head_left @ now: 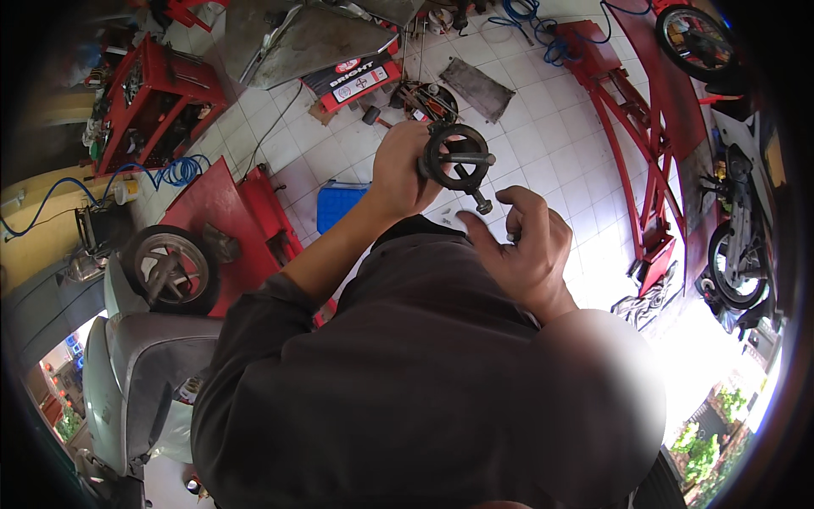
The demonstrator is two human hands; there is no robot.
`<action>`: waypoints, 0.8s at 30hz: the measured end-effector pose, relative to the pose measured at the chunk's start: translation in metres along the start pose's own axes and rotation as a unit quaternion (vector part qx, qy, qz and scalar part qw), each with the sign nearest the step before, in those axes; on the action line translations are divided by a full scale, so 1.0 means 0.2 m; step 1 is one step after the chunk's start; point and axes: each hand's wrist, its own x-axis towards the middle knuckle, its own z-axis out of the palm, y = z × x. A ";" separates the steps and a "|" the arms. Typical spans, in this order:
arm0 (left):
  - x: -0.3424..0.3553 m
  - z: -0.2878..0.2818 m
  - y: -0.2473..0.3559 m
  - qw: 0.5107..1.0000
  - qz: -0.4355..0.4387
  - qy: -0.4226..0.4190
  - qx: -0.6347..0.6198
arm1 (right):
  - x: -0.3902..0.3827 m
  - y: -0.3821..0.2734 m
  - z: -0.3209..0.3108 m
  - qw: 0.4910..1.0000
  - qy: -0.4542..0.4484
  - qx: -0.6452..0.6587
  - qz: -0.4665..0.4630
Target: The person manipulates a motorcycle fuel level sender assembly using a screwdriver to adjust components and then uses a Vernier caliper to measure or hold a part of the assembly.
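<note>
A dark metal ring-shaped tool point(431, 159), with a bar across its ring and a bolt standing out at its lower right, is held up in front of my body. My left hand point(400, 170) is closed round its left side; part of the tool is hidden behind the fingers. Just to the lower right of the bolt head, apart from it, is my right hand point(534, 250). Its thumb stands away from the half-bent fingers, and nothing shows between them.
Below on the white tiles are a blue case point(341, 206), a hammer point(373, 116), a round tray of tools point(431, 102) and a flat dark mat point(477, 89). Red lifts flank me: one beside a wheel point(170, 270), the other a scissor lift point(632, 153). A motorcycle point(738, 237) stands right.
</note>
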 end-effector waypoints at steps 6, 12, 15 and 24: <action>-0.07 0.22 0.21 1.000 0.008 0.008 -0.007 | -0.21 0.19 -0.15 0.996 0.036 0.028 -0.075; -0.14 0.46 0.40 1.000 0.008 0.000 0.011 | -0.43 0.27 -0.39 0.995 0.076 0.012 -0.068; -0.15 0.56 0.53 0.997 0.029 -0.004 0.065 | -0.54 0.37 -0.48 0.995 0.060 0.019 -0.082; -0.29 0.75 0.77 0.990 0.043 0.001 0.134 | -0.77 0.50 -0.62 0.992 0.072 0.051 -0.089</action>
